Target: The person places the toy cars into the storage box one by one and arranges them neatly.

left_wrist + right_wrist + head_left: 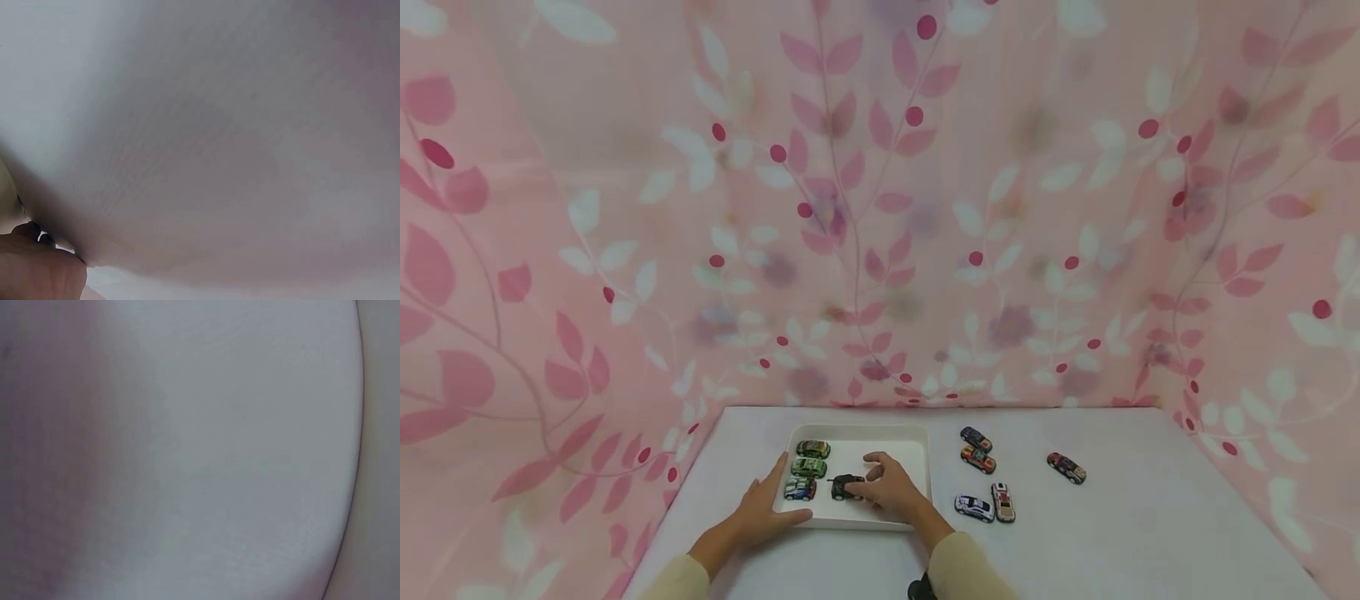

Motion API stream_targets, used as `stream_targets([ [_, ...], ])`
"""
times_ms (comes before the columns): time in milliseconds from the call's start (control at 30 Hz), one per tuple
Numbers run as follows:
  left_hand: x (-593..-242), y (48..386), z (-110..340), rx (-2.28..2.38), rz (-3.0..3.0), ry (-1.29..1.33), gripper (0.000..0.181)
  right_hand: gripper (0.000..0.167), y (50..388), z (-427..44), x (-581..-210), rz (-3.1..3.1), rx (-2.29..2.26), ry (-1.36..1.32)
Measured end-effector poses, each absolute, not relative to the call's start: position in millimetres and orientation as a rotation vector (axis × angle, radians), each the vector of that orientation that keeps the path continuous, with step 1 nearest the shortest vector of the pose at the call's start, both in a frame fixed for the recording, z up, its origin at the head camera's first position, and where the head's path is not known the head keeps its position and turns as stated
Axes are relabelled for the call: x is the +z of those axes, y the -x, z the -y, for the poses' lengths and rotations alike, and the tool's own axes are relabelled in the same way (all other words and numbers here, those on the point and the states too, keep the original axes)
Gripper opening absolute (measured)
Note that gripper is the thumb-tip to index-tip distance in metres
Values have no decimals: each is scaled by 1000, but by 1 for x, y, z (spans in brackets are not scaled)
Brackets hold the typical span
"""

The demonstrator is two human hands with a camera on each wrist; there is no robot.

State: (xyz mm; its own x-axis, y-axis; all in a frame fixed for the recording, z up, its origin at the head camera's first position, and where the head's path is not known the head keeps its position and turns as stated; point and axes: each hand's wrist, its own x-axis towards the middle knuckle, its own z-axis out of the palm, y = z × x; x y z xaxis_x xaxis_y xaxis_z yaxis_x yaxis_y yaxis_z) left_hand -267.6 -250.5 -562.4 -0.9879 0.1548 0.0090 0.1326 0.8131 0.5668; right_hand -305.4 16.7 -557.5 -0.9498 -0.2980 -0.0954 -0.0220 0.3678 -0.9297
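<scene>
In the head view a white rectangular tray (880, 432) lies on the table. Along its left side stand a dark green toy car (813, 448), a bright green toy car (808, 467) and a blue-and-white toy car (800, 488). My right hand (891, 490) reaches over the tray and pinches a black toy car (842, 485) at its right end, the thumb in front of it; the index finger is raised off it. My left hand (760, 510) rests against the tray's front left corner, fingers straight along the side and thumb spread along the front.
Right of the tray lie a dark blue toy car (975, 439), an orange one (978, 459), a white one (974, 507) and a cream-and-red one (1003, 502). Farther right is another dark toy car (1066, 467). A small black object (921, 588) sits by the right sleeve. Floral cloth (880, 208) surrounds the table.
</scene>
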Motion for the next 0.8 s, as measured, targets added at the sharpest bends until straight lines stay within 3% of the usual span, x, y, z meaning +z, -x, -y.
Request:
stream_targets([
  [300,-568,267,258,913,-2956,-243,121,79,303,-12,-559,-2358,-1645,264],
  [567,-569,258,255,879,-2915,-270,122,95,293,-15,-568,-2375,-1599,217],
  [800,-563,262,254,832,-2913,-275,121,97,295,-16,-560,-2676,-1458,377],
])
